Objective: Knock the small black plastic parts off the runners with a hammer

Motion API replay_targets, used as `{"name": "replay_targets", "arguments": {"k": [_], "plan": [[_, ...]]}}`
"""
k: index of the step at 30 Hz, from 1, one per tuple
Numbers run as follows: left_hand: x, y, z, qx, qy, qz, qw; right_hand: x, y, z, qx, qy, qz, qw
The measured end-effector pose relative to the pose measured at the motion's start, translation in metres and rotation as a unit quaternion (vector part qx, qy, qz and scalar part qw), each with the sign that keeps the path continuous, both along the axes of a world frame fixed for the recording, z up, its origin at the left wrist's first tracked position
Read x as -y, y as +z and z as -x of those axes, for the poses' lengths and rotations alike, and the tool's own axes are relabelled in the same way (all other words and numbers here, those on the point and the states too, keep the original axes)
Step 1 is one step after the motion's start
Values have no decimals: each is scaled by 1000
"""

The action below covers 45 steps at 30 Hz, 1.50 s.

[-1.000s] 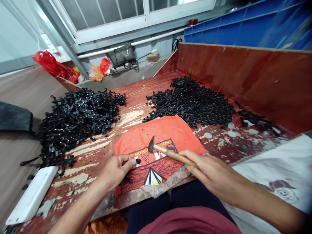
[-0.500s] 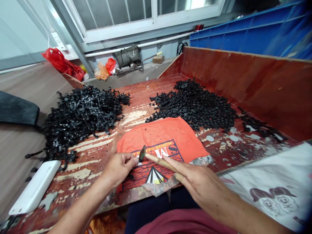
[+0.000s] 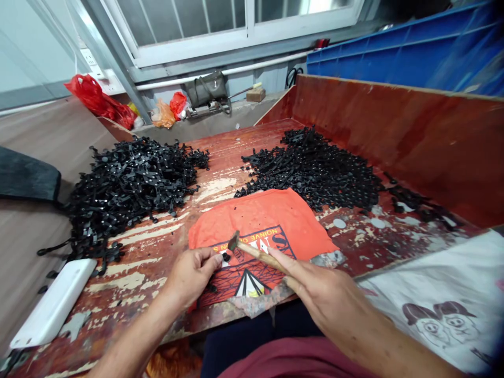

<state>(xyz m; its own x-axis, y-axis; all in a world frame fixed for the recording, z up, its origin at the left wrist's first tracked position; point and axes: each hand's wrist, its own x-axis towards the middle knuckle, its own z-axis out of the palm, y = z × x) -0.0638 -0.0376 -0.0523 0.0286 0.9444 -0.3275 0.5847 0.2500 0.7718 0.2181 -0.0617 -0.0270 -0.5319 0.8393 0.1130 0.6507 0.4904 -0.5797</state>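
Observation:
My right hand [image 3: 315, 283] is wrapped round the wooden handle of a small hammer [image 3: 260, 254]; its dark metal head is raised a little above the orange printed cloth [image 3: 244, 215]. My left hand [image 3: 193, 273] pinches a small black part [image 3: 226, 256] with a round end over the cloth, just left of the hammer head. Most of that part is hidden by the fingers. The cloth lies on the worn red-brown tabletop [image 3: 214, 191] near its front edge.
Piles of small black parts lie at the left [image 3: 134, 178] and right [image 3: 315, 168]. A white power bank [image 3: 53, 302] rests at the left front. A wooden side board [image 3: 394, 136] borders the right, with a blue crate [image 3: 394, 47] behind it. A white printed cloth [image 3: 437, 294] lies at the right front.
The hammer head has lifted and tilted away from the black part, moving slightly right and up. My left hand stays in nearly the same place.

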Motion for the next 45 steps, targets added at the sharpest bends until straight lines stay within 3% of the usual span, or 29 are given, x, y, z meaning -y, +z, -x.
{"name": "replay_targets", "arguments": {"k": [7,17,23,27,34,39,41,45], "plan": [[4,7,-3,-35,14,-41,998,-3,12,4,-15,2,9,1000],[7,2,0,-22,-2,-65,998,0,4,10,56,4,1,998],[7,-1,6,-71,-18,-62,995,-2,5,9,6,21,37,999],[8,-1,10,-37,-3,-55,998,-7,4,3,-47,17,72,996],[21,3,13,50,54,-42,996,-30,-10,-4,90,-62,-31,994],[37,15,10,116,94,-34,988,-44,-3,11,156,-78,-146,974],[42,16,9,138,103,-23,985,-44,1,25,117,-53,-161,978],[47,11,6,151,116,-18,981,-45,-2,64,40,41,-106,993]]}}
